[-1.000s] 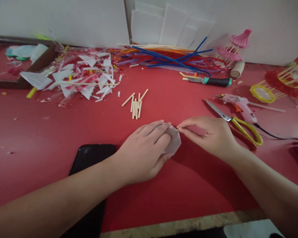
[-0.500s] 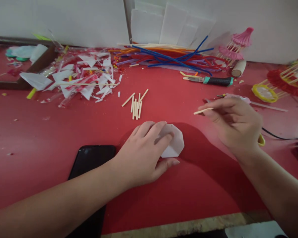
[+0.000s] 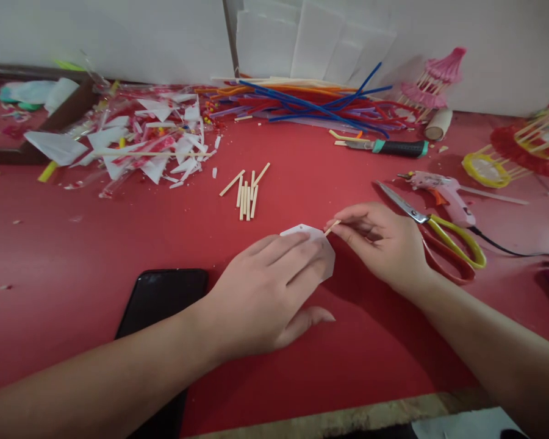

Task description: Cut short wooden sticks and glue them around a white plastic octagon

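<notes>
My left hand (image 3: 268,286) lies flat on a small white paper polygon (image 3: 322,247) on the red table (image 3: 96,244), fingers stretched over it, pinning it down. My right hand (image 3: 384,244) pinches a short wooden stick (image 3: 332,228) whose tip touches the paper's upper right edge. Several more cut sticks (image 3: 247,194) lie in a loose bunch farther back.
A black phone (image 3: 158,299) lies under my left forearm. Yellow-handled scissors (image 3: 439,231) and a pink glue gun (image 3: 443,192) lie right of my right hand. Behind are paper scraps (image 3: 141,143), coloured pipe cleaners (image 3: 311,103), a black-handled cutter (image 3: 393,148) and small stick-and-fringe lanterns (image 3: 526,146).
My right hand lifted the stick away toward the glue gun, then brought it back down to the paper's edge. My left hand stayed pressed on the paper, shifting slightly.
</notes>
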Demonstrator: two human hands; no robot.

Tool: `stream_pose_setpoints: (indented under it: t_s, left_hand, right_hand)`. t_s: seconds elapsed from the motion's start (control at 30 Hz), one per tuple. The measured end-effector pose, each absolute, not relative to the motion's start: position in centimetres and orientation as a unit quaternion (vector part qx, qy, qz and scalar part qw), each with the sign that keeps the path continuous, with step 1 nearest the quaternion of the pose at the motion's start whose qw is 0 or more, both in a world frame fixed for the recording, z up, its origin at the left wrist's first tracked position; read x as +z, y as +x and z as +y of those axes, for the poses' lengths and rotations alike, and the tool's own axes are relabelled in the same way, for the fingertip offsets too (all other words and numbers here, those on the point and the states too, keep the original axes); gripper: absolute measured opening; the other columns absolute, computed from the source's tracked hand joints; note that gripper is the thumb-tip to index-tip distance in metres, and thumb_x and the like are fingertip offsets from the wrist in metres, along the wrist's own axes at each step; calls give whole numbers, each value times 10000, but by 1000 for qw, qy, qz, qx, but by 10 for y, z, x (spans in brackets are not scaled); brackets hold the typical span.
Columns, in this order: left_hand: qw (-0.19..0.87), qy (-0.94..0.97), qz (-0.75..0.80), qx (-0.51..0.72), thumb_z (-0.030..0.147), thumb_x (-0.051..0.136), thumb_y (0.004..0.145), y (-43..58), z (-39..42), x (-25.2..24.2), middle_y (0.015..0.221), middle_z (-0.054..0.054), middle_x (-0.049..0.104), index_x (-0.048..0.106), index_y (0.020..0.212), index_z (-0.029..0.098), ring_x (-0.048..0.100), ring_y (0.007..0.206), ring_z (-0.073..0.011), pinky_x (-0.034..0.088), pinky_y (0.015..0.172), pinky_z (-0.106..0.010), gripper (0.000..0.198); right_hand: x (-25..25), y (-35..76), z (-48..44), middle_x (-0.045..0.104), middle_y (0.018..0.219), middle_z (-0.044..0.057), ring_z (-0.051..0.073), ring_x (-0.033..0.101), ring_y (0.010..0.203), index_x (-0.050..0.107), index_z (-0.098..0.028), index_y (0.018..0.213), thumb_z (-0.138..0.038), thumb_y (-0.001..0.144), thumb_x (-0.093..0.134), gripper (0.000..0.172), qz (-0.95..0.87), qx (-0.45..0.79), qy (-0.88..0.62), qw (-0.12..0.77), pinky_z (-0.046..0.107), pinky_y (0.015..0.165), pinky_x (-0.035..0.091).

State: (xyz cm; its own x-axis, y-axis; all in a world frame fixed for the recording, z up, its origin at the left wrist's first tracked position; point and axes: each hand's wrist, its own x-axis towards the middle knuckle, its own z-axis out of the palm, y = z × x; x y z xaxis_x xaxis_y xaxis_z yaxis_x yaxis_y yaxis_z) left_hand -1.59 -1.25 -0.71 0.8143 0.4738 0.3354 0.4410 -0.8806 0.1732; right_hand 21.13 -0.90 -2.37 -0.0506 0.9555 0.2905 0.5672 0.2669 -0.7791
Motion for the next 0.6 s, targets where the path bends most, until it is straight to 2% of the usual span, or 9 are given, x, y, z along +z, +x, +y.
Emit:
stream_pose_setpoints:
  t_s: [0.27,0.43,0.6]
  left_hand:
    - [67,958,202,192,425,569,967,-11,-11,-13,1207,-117,732,682,1203,79,663,1135,-311,571,980,-455,434]
    - [70,957,203,193,372,616,944,-11,-11,-13,1211,-112,734,685,1199,83,674,1124,-312,592,957,-468,391]
    - [75,958,206,186,354,624,940,-11,-11,-13,1237,-114,724,677,1218,86,663,1158,-311,586,981,-471,390]
  right_hand:
    - [-26,210,-8,795,938,-2,174,763,855,703,-261,936,-257,904,681,39,-740,113,-540,385,272,714,591]
    - [-28,211,-7,796,936,2,169,762,845,711,-257,933,-256,901,683,42,-747,97,-536,381,246,668,588]
    - [-29,212,-6,796,929,5,175,763,828,710,-258,932,-256,899,682,43,-750,89,-531,385,264,687,598]
